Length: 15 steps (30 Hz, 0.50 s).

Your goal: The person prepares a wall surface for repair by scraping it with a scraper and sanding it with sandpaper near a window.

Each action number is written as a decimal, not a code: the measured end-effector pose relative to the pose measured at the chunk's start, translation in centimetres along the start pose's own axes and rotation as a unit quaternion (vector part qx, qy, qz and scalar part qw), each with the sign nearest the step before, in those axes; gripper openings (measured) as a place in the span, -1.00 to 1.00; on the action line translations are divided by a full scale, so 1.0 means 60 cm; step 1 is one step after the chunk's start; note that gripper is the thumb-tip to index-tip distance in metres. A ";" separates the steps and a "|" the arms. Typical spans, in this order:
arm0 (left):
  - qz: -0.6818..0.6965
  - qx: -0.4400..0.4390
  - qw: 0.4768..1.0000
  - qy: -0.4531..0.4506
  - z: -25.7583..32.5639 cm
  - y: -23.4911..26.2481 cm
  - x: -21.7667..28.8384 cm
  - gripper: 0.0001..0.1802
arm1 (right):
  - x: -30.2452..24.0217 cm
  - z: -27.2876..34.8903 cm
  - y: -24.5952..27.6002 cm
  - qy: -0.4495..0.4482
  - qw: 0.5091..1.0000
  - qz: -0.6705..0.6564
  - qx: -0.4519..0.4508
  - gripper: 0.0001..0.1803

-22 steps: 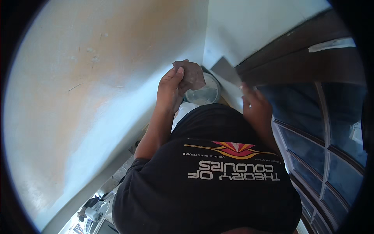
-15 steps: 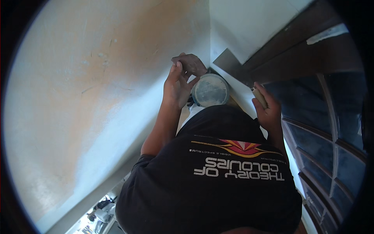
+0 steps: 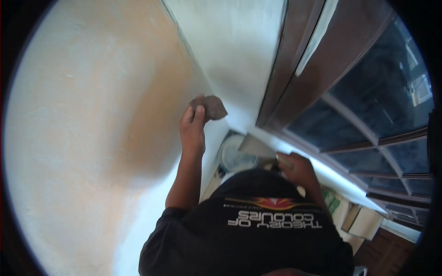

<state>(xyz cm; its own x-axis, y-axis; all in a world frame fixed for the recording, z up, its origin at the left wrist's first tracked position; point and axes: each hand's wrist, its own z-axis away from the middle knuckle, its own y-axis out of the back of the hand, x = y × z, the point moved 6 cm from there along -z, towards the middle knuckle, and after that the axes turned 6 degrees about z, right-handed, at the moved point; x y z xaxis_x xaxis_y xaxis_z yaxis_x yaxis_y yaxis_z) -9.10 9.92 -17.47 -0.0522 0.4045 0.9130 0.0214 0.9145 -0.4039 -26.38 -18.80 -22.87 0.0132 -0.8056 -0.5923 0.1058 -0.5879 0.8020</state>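
Note:
My left hand (image 3: pixel 191 125) is raised close to the wall, its thumb and fingers pinching a bent brown sheet that looks like sandpaper (image 3: pixel 214 108). Lower and to the right, my right hand (image 3: pixel 300 172) is wrapped around the pale handle of a putty knife. The wide flat blade of the putty knife (image 3: pixel 258 146) points left, over the right edge of a round bucket (image 3: pixel 234 155) with a whitish, smeared top. From this view I cannot tell whether the blade touches the bucket.
A patchy orange and white wall (image 3: pixel 106 101) fills the left and meets a white wall (image 3: pixel 239 50) at a corner. To the right stands a dark wooden frame (image 3: pixel 304 69) with glass panes (image 3: pixel 350 115). Boards or cardboard (image 3: pixel 366 223) lie low at the right.
My view has swung round toward the wall and window. The sheet is now held beside the wall corner, away from the bucket. My right hand has brought the putty knife to the bucket.

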 end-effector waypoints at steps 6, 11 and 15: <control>-0.194 0.052 0.882 -0.427 -0.043 -0.127 0.236 -0.67 | -0.006 0.036 -0.002 -0.009 1.000 0.004 0.002 -0.50; -0.241 0.074 0.594 -0.764 -0.056 -0.274 0.386 -0.61 | -0.022 0.040 0.001 0.017 1.000 -0.008 0.007 -0.50; -0.415 -0.031 0.499 -0.760 -0.060 -0.393 0.328 -0.61 | -0.001 0.043 0.005 0.003 0.999 -0.035 0.027 -0.50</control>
<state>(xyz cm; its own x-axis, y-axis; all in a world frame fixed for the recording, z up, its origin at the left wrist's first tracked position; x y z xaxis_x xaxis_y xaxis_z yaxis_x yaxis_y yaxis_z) -7.05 -3.66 10.22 -0.7655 -0.5387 -0.3518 -0.6085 0.7838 0.1238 -28.94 -19.10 -22.42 0.0126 -0.7616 -0.6480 0.0522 -0.6466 0.7610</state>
